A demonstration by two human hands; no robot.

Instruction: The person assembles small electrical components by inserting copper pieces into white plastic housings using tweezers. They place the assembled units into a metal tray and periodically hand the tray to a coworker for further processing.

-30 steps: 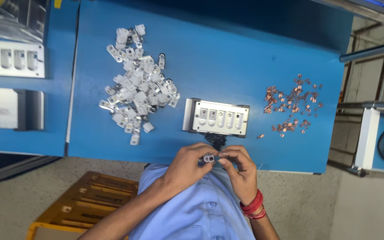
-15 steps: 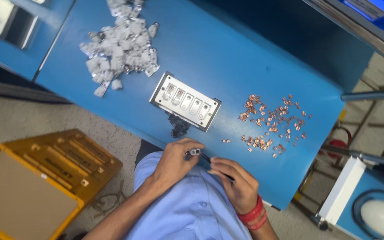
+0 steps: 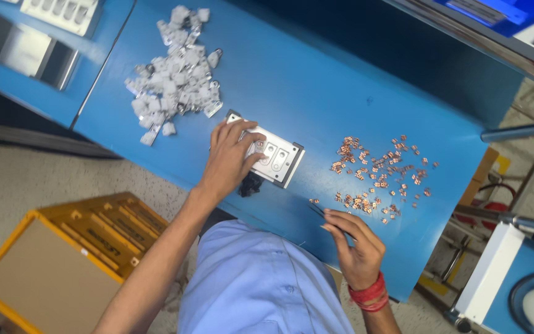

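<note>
Worktop (image 3: 366,80): blue, wide, carries all parts.
Crate (image 3: 50,272): yellow, on floor at person's left, below worktop edge.
White pile (image 3: 174,80): small white plastic pcs w/ metal bits, heaped left of the fixture, near but apart.
Fixture (image 3: 279,161): grey metal block w/ row of pockets, lies tilted near front edge; a small black pc just below it.
Copper pcs (image 3: 378,173): tiny reddish contacts, scattered right of the fixture, apart from it.
Left hand (image 3: 230,161): fingers spread half open and laid flat over left end of the fixture, pressing on it; if it holds a pc underneath, cannot tell.
Right hand (image 3: 353,244): closed in a pinch on thin tweezers (image 3: 324,215), tips near the closest copper pcs.
Doing it well: I think keep the fixture pressed steady w/ left hand, take one copper pc only, grip light so it is not flicked away.
</note>
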